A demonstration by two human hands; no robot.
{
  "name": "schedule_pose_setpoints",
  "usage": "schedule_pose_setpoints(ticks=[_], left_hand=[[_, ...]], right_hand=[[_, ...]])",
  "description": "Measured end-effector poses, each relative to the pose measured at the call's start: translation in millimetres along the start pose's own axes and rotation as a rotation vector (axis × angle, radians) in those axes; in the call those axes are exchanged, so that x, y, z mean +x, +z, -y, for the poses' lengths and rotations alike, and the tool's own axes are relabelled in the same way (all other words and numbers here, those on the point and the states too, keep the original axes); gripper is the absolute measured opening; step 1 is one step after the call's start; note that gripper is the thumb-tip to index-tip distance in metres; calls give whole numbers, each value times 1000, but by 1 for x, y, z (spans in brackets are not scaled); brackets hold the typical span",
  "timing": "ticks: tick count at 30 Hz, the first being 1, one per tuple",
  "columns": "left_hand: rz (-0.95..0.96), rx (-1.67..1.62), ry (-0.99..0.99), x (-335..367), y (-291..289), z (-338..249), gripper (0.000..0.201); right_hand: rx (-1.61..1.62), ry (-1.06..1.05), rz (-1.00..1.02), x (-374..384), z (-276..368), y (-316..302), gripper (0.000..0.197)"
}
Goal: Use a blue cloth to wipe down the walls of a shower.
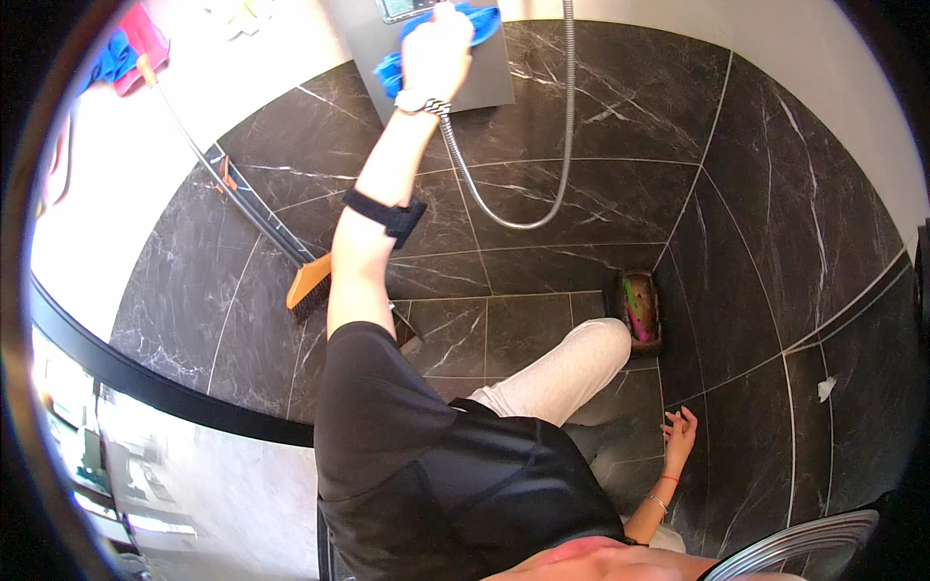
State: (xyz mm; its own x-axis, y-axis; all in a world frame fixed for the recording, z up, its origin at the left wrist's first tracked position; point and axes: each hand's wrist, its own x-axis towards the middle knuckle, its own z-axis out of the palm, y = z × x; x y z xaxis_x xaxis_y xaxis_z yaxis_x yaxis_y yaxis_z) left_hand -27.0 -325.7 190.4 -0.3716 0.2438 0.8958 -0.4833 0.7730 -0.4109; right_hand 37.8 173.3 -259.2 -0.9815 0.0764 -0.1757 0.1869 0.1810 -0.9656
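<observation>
My left hand (438,53), wearing a metal-band watch, is reached far forward and closed on a blue cloth (475,23). It presses the cloth against a grey shower panel (489,82) on the marbled wall; folds of cloth stick out on both sides of the fingers. A metal shower hose (513,226) loops down beside the panel. Low on the right, my right hand (680,433) hangs with its fingers loosely bent and apart, holding nothing. A red string and a bracelet circle that wrist. The dark tiled wall is nearest to it.
A long-handled broom (310,281) with an orange head leans at the left. A brown container (639,310) with green and pink things inside sits in the corner. A black-framed edge (174,382) curves along the left. Pink cloth (145,48) shows at upper left.
</observation>
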Motion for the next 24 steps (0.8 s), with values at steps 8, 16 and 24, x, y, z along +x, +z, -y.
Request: schedule_pose_setpoints(ticks=[8, 16, 24], left_hand=[[6, 37, 35, 16, 0, -40, 12], [6, -30, -39, -16, -16, 40, 34], [161, 237, -264, -83, -2, 140, 42]], right_hand=[[15, 26, 10, 2, -1, 1, 31], [8, 34, 26, 8, 4, 6, 31], [17, 33, 48, 10, -3, 6, 29]])
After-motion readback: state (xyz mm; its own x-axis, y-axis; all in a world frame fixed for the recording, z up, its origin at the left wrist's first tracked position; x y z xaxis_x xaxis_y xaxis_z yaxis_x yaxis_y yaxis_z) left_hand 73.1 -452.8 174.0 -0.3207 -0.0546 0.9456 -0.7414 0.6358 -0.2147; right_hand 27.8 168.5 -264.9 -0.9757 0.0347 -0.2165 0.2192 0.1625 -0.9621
